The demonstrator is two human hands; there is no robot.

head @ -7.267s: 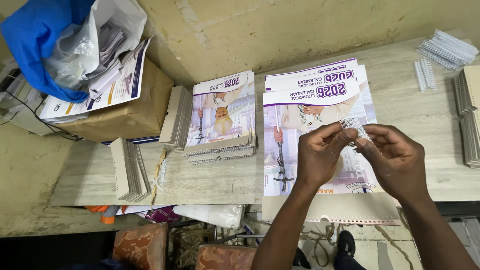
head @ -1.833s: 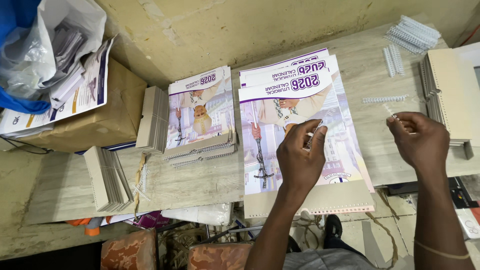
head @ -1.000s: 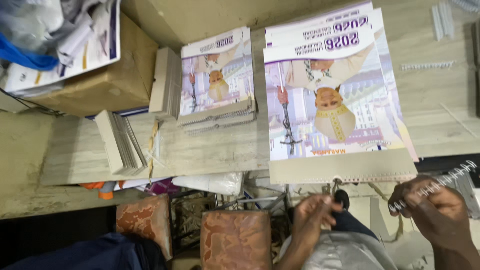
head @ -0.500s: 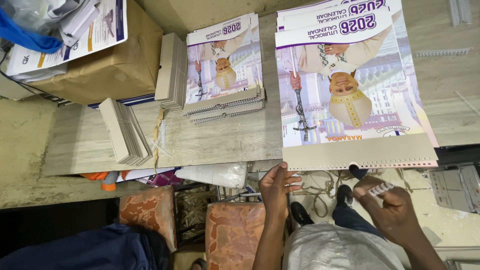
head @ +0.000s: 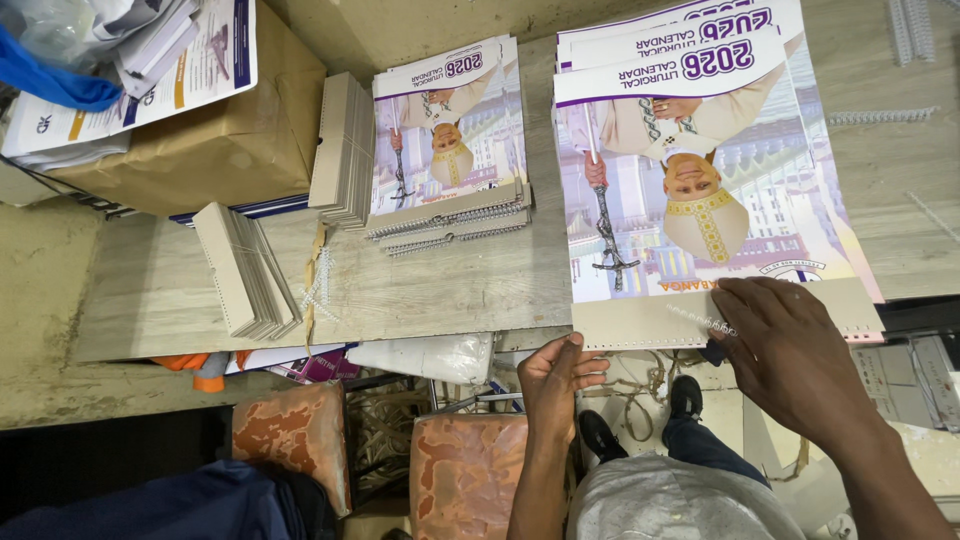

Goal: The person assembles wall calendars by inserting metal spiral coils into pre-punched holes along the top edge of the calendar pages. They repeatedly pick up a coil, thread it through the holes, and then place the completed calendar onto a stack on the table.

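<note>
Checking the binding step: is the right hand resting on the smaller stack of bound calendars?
No, the right hand presses a wire coil on the large calendar's bottom edge.

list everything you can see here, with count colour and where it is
large calendar stack: one, purple and white, table right, punched edge toward the person
wire binding coil: one, silvery, on that punched edge under the right fingers
bound calendars: one small pile, purple and white, table centre
grey card stacks: two, table left
cardboard box: one, brown, upper left, printed sheets on top
loose coils: several, silvery, table upper right
cushioned stools: two, orange patterned, under the table
left hand: at the table's near edge, holding nothing
right hand: fingers on the coil
</note>
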